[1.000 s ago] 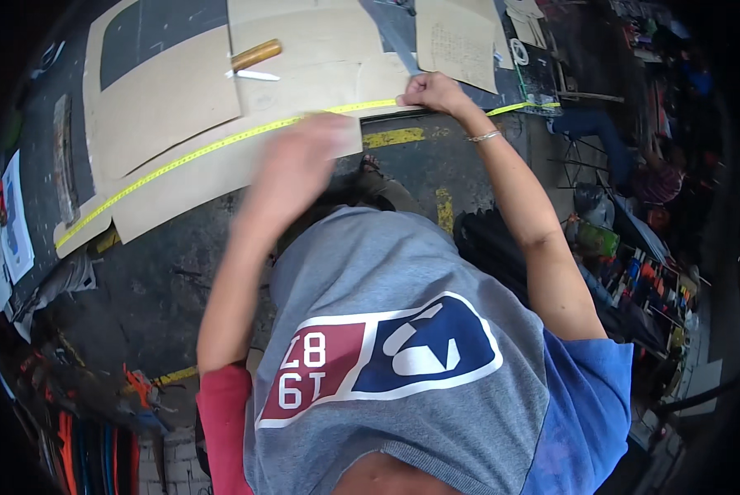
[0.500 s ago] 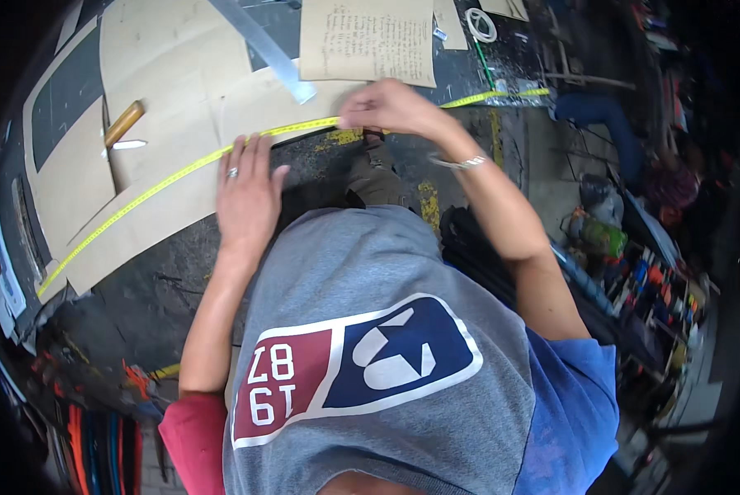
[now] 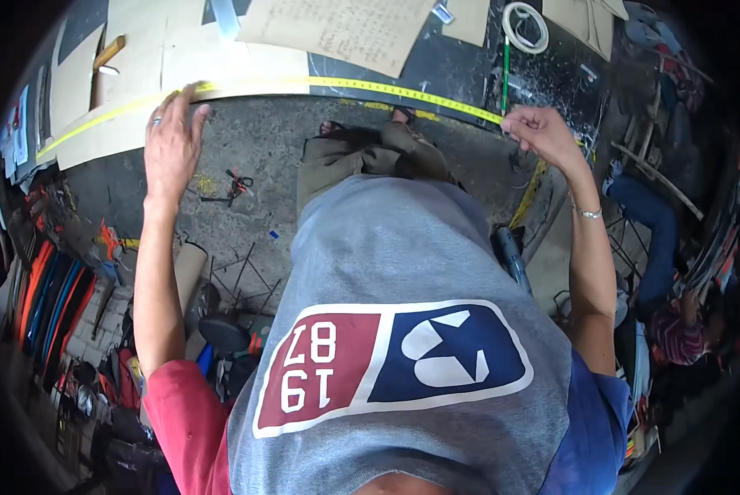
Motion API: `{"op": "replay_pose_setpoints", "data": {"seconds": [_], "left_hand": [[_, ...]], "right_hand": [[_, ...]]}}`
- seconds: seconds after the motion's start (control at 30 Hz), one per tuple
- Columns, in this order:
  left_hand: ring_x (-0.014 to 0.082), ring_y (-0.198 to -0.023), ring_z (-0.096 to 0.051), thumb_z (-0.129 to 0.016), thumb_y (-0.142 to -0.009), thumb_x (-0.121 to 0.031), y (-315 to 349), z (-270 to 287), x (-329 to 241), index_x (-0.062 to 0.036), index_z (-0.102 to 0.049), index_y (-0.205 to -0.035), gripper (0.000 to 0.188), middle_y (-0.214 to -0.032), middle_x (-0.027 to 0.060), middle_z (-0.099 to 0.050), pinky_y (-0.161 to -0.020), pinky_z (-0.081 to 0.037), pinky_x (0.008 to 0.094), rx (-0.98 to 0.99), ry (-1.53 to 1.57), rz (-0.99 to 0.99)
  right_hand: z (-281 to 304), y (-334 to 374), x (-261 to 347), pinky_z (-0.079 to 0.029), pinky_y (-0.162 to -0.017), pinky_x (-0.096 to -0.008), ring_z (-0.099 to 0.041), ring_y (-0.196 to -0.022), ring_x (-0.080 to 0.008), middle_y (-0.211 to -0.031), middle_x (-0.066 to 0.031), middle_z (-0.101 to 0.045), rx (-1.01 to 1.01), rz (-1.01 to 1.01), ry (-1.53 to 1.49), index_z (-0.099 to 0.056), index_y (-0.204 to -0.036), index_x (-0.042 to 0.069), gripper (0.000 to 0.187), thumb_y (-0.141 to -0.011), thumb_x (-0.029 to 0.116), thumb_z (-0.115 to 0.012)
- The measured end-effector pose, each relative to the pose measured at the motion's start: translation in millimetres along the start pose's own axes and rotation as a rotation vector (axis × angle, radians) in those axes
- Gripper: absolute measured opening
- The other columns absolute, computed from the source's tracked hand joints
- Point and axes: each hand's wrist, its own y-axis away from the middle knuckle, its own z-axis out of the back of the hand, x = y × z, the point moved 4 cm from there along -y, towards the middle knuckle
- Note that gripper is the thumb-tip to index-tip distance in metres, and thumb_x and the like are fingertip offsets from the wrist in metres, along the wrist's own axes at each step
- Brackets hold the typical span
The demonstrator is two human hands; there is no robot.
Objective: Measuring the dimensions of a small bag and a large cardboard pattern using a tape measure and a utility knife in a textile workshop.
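A yellow measuring tape [image 3: 386, 89] runs along the table's near edge, over a brown paper sheet [image 3: 263, 64] on the left and the dark tabletop on the right. My left hand [image 3: 172, 140] lies open at the edge of the paper, its stretched fingertips resting on the tape. Far to the right, my right hand [image 3: 545, 136] is closed in a pinch on the tape, holding it at the table's edge. Beyond the tape lies a brown sheet with handwriting [image 3: 337, 33]. A green pen [image 3: 505, 74] is just beyond my right hand.
A white ring-shaped roll [image 3: 542, 33] lies at the far right of the table. On the left are a wooden-handled tool [image 3: 109, 51] and a clear strip [image 3: 225, 18]. Another person's jeans-clad leg [image 3: 652, 235] shows at right. A black stool [image 3: 224, 332] stands on the floor.
My right hand has moved right along the table edge, with more tape stretched between my hands. My left hand has shifted left along the tape. The view has moved to the right.
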Motion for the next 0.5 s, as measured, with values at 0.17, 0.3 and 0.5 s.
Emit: {"op": "replay_pose_setpoints", "data": {"seconds": [0.17,0.3,0.5], "left_hand": [[0.0362,-0.111,-0.062,-0.053,-0.103,-0.033,4.1,-8.5,2.2,-0.004,-0.053,-0.132,0.041,-0.114,0.019,-0.067,-0.097,-0.047,0.0454,-0.105,0.081,0.073],[0.04,-0.105,-0.064,-0.053,-0.103,-0.033,2.1,-14.7,-0.4,-0.0031,-0.052,-0.131,0.041,-0.111,0.0219,-0.067,-0.091,-0.05,0.0457,-0.183,0.073,0.094],[0.0409,-0.101,-0.066,-0.054,-0.1,-0.037,-0.3,-14.7,-20.7,0.0012,-0.057,-0.114,0.04,-0.106,0.0248,-0.068,-0.087,-0.052,0.0475,-0.238,0.196,0.311]], "right_hand": [[-1.7,-0.4,-19.0,-0.04,-0.054,-0.0226,-0.047,-0.058,-0.0042,-0.071,0.0045,-0.058,-0.025,0.09,-0.042,-0.072,-0.095,0.001,0.023,-0.095,0.024,-0.07],[-1.3,-1.9,-22.4,-0.038,-0.054,-0.0224,-0.046,-0.059,-0.0038,-0.071,0.0052,-0.058,-0.036,0.069,0.002,-0.072,-0.097,0.001,0.022,-0.095,0.023,-0.069],[5.1,-9.0,-31.7,-0.037,-0.057,-0.019,-0.047,-0.064,-0.0019,-0.078,0.0032,-0.061,0.1,0.175,-0.044,-0.07,-0.104,-0.001,0.017,-0.096,0.014,-0.066]]}}
